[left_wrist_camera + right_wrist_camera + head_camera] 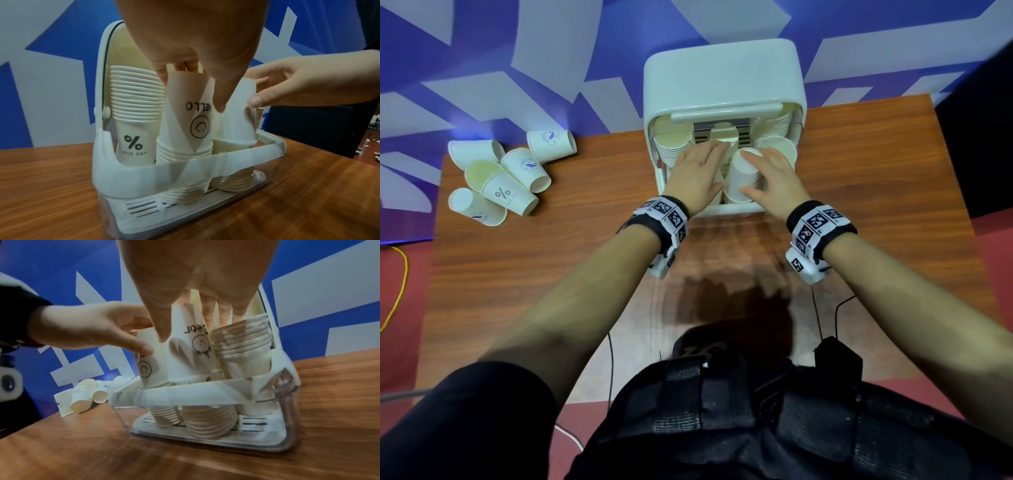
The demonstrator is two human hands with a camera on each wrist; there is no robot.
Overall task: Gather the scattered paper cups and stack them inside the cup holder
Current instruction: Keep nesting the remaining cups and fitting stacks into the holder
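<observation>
At the far left corner of the bench (859,240), six loose paper cups (500,178) lie on their sides in a cluster, not yet gathered; these are what is left to do. Toward the middle of the far edge stands the cup holder (722,68), already well filled: a tall nested stack marked "%" (133,146) sits in its left slot, an upside-down stack topped by a smiley cup (191,116) in the middle, another upside-down stack next to it, and a further stack at the right wall (244,340). The left hand (698,171) has its fingers and thumb curled round the smiley cup, seating it on its stack. The right hand (774,178) likewise grips the bear-printed cup (191,350) from above, thumb on its front. By my reckoning the task is more than half done, with these two cups going in and the six still to be fetched.
</observation>
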